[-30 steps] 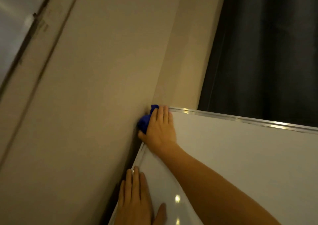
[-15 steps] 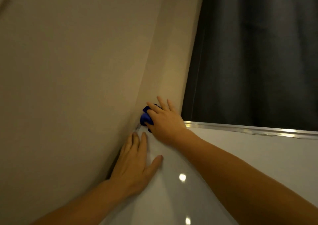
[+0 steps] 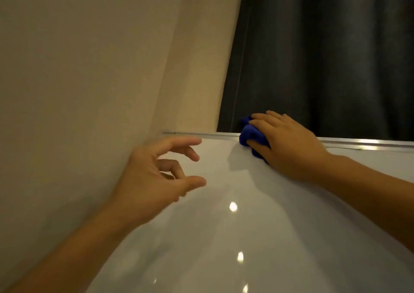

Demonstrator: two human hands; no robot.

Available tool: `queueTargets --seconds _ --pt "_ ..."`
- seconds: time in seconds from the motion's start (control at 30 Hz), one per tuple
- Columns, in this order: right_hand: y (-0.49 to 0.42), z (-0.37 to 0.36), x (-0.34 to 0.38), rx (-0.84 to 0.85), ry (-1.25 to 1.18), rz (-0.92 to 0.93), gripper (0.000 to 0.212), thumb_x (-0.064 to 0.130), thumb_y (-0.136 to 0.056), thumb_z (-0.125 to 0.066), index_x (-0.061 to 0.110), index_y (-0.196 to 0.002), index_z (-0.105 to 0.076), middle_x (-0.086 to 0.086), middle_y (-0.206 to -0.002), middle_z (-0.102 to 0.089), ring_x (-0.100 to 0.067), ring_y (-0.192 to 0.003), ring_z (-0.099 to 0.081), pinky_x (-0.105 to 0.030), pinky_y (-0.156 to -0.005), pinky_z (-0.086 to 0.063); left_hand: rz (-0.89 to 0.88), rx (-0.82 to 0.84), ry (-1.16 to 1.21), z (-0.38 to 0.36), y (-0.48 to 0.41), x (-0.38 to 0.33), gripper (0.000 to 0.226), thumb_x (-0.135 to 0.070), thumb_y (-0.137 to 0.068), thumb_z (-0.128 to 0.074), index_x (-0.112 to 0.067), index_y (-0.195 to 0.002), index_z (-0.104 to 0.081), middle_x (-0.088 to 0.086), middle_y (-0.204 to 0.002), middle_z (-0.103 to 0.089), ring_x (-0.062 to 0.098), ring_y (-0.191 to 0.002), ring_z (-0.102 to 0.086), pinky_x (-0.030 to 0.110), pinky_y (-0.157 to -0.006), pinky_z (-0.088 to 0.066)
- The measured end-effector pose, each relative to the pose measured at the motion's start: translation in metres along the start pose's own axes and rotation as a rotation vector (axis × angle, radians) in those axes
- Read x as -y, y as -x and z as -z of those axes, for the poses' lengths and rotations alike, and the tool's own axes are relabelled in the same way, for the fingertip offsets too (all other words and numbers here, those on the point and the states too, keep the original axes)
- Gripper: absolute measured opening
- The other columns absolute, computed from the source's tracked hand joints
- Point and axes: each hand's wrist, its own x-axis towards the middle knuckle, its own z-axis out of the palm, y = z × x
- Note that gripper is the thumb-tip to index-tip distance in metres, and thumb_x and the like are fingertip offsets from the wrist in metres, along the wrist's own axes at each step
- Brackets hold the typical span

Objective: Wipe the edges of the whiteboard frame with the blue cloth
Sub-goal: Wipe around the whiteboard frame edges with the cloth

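Blue cloth bunched on the top edge of the whiteboard frame, right of centre.

The blue cloth (image 3: pixel 252 137) is deep royal blue, crumpled into a small wad; only its left part shows, the rest is covered. It sits on the whiteboard frame (image 3: pixel 224 134), a thin silvery metal strip running nearly level across the middle of the picture from its corner at centre left to the right border, with bright glints near the right end. The cloth straddles the strip, part above it and part hanging onto the glossy white whiteboard (image 3: pixel 224 236), which fills the lower right and carries several small light reflections.
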Motion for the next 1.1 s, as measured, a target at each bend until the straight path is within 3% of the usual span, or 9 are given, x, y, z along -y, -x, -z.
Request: queueTargets --seconds 0.03,0.13,0.23,0.3,0.53,0.67,0.87,0.97,1.1 --pt "0.0 0.001 0.002 0.002 -0.005 -0.018 0.053 0.053 -0.092 -0.044 0.027 -0.138 -0.047 0.001 -0.149 -0.046 -0.024 -0.137 -0.038 -0.042 -0.115 -0.024 0.062 -0.154 -0.28 -0.009 -0.006 0.016 0.038 -0.026 -0.065 -0.086 -0.029 -0.1 -0.071 -0.007 -0.076 -0.071 0.009 -0.046 -0.057 0.015 -0.049 -0.047" --pt "-0.002 -0.004 0.011 0.015 0.014 -0.05 0.052 0.049 -0.094 -0.051 0.026 -0.14 -0.045 0.0 -0.151 -0.043 -0.026 -0.14 -0.035 -0.046 -0.118 -0.022 0.107 -0.331 -0.479 -0.017 -0.027 0.055 0.021 -0.039 -0.082 -0.07 -0.02 -0.089 -0.065 -0.005 -0.069 -0.063 0.009 -0.057 -0.054 0.009 -0.054 -0.043" --pt "-0.011 -0.011 0.027 -0.003 0.062 -0.086 0.057 0.05 -0.096 -0.049 0.026 -0.146 -0.036 -0.001 -0.155 -0.038 -0.029 -0.144 -0.029 -0.048 -0.12 -0.017 0.118 -0.241 -0.718 -0.004 -0.045 0.085 0.037 -0.044 -0.093 -0.052 -0.017 -0.118 -0.054 0.004 -0.113 -0.059 0.015 -0.096 -0.054 0.026 -0.085 -0.047" --pt "-0.016 -0.015 0.04 -0.009 0.084 -0.103 0.062 0.051 -0.097 -0.047 0.03 -0.152 -0.025 -0.001 -0.158 -0.032 -0.031 -0.146 -0.023 -0.048 -0.119 -0.013 0.139 -0.174 -0.822 -0.004 -0.049 0.096 0.047 -0.044 -0.094 -0.049 -0.014 -0.13 -0.047 0.01 -0.132 -0.049 0.025 -0.117 -0.044 0.039 -0.1 -0.039" --pt "-0.04 -0.042 0.099 -0.018 0.06 -0.061 0.063 0.059 -0.097 -0.035 0.029 -0.151 -0.024 -0.004 -0.162 -0.023 -0.032 -0.149 -0.013 -0.048 -0.119 -0.008 0.279 -0.077 -0.84 -0.014 -0.052 0.1 0.081 -0.065 -0.087 -0.033 -0.019 -0.151 -0.016 0.009 -0.153 -0.016 0.029 -0.138 -0.021 0.045 -0.112 -0.03" --pt "-0.04 -0.043 0.101 -0.023 0.086 -0.058 0.054 0.055 -0.099 -0.032 0.023 -0.141 -0.043 -0.003 -0.154 -0.038 -0.029 -0.146 -0.024 -0.047 -0.119 -0.017 0.308 -0.031 -0.851 -0.018 -0.055 0.101 0.082 -0.062 -0.091 -0.032 -0.016 -0.154 -0.008 0.01 -0.16 0.003 0.032 -0.148 -0.003 0.051 -0.12 -0.017" --pt "0.009 -0.013 0.046 -0.038 0.139 -0.183 0.048 0.055 -0.097 -0.037 0.025 -0.132 -0.052 0.0 -0.138 -0.053 -0.026 -0.128 -0.044 -0.043 -0.109 -0.034 0.337 0.124 -0.916 -0.043 -0.064 0.104 0.099 -0.076 -0.084 -0.019 -0.012 -0.151 0.015 0.007 -0.163 0.015 0.028 -0.149 0.015 0.058 -0.118 0.006" --pt "0.026 -0.001 0.025 -0.059 0.146 -0.264 0.048 0.056 -0.096 -0.038 0.025 -0.128 -0.054 -0.001 -0.128 -0.056 -0.025 -0.113 -0.048 -0.04 -0.096 -0.041 0.348 0.151 -0.948 -0.053 -0.068 0.101 0.104 -0.081 -0.075 -0.008 -0.014 -0.151 0.016 0.005 -0.163 0.018 0.028 -0.149 0.017 0.061 -0.115 0.007" --pt "0.03 0.005 0.017 -0.042 0.119 -0.278 0.051 0.061 -0.094 -0.036 0.025 -0.126 -0.053 -0.002 -0.119 -0.057 -0.022 -0.105 -0.049 -0.037 -0.089 -0.043 0.176 0.193 -0.907 -0.062 -0.069 0.087 0.078 -0.067 -0.091 -0.025 -0.026 -0.153 -0.002 0.004 -0.164 0.001 0.027 -0.15 0.008 0.056 -0.12 0.001"
